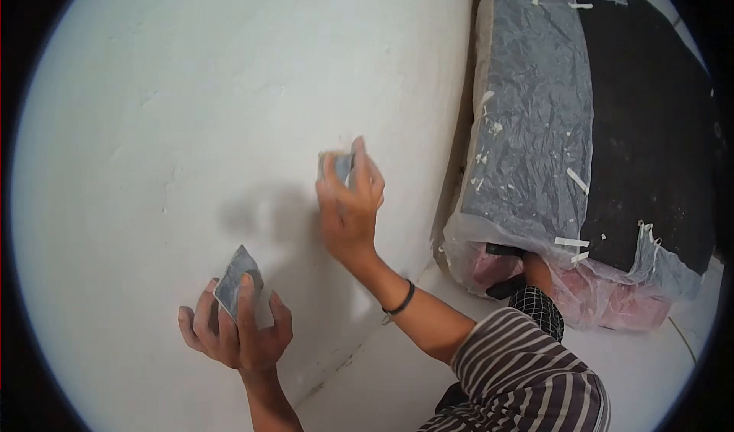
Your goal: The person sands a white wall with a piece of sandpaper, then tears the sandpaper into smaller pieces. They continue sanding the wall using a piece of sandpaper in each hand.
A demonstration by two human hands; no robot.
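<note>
Against the white wall (229, 111), my left hand (243, 325) holds a grey, pointed flat piece (235, 279), its fingers spread over and beside it. The tip of this piece points up. Higher and to the right, my right hand (352, 203) grips a second grey flat piece (341, 169) near the wall surface, with fingers on both sides of it. This hand is slightly blurred. A dark band circles my right wrist. Small rough marks show on the wall around both hands.
At the right stands a large object under plastic sheeting (535, 111) and a black cover (650, 126), with white tape strips. Pink material (612, 302) shows under the plastic at its lower end. My leg and dark footwear are beside it.
</note>
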